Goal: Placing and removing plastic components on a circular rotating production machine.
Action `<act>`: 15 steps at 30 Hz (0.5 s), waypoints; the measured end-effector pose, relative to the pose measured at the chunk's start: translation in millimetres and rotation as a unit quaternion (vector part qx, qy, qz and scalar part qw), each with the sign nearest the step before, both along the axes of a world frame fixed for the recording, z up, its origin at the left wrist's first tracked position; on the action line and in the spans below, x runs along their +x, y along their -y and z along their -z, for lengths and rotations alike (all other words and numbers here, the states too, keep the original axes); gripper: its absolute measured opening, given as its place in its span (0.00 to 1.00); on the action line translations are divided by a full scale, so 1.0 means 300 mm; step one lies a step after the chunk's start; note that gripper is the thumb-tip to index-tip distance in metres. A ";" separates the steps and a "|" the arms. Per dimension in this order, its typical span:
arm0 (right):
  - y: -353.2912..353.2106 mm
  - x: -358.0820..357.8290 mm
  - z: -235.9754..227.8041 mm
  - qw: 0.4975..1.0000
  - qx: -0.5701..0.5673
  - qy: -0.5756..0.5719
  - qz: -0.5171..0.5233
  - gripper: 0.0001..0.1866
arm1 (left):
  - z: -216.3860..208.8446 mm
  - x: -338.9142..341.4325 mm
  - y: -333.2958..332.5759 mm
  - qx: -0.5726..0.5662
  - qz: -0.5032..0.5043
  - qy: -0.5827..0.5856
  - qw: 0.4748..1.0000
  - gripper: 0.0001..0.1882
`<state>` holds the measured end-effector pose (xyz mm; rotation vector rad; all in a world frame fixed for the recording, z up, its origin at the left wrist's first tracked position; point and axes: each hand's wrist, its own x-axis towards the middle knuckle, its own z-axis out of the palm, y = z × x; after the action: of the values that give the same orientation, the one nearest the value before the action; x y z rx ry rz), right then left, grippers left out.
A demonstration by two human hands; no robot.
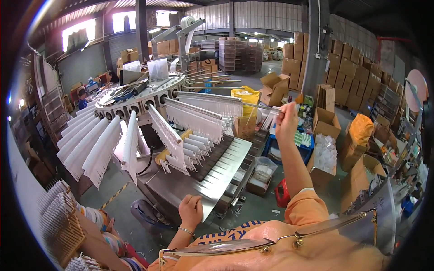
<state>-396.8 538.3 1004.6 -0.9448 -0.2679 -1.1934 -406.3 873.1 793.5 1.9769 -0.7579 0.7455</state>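
Note:
My right hand [287,121] is raised at the outer end of a thin metal rod [262,106], its fingers pinched together. Thin white strips [270,118] hang at those fingertips and look gripped by them. The rod sticks out from a round metal turntable [156,90], whose other rods carry rows of white fringed pieces [194,123]. Lower down, my left hand [191,212] is curled closed beside the front edge of a shiny metal plate [226,169]; what its fingers hold, if anything, is hidden. White rolled pieces [196,143] lie in a row behind that plate.
A blue crate [312,147] and a clear-lined bin [262,174] stand right of the machine. Open cartons [323,156] and a red container [282,193] are nearby. At lower left is a rack of white-tipped sticks [58,217], with another person's patterned sleeve [113,244] beside it.

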 end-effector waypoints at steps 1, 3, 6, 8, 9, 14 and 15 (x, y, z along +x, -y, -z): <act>0.013 -0.038 -0.008 0.999 0.036 -0.006 0.015 0.20 | -0.008 0.000 0.004 0.009 0.004 -0.012 1.000 0.04; 0.065 -0.118 -0.004 0.998 0.064 0.000 0.029 0.20 | -0.027 -0.007 -0.003 0.019 0.003 -0.026 0.999 0.04; 0.241 -0.249 0.065 0.994 0.107 0.001 0.021 0.21 | -0.065 -0.010 -0.022 0.056 0.015 -0.105 0.993 0.07; 0.319 -0.347 0.149 0.991 0.131 0.036 -0.005 0.21 | -0.093 -0.001 -0.026 0.005 0.046 -0.088 0.995 0.11; 0.311 -0.379 0.186 0.985 0.167 0.037 0.020 0.21 | -0.123 0.002 -0.010 0.006 0.044 -0.090 0.995 0.11; 0.238 -0.368 0.530 0.975 0.213 -0.064 -0.019 0.20 | -0.409 -0.089 0.226 0.124 0.139 0.184 0.965 0.20; 0.149 -0.346 0.553 0.967 0.228 -0.068 -0.086 0.20 | -0.448 -0.103 0.280 0.162 0.138 0.234 0.949 0.23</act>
<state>-500.4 493.5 838.8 -0.5822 0.0389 -0.9678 -437.2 789.2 928.0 1.9328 -1.4902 0.9791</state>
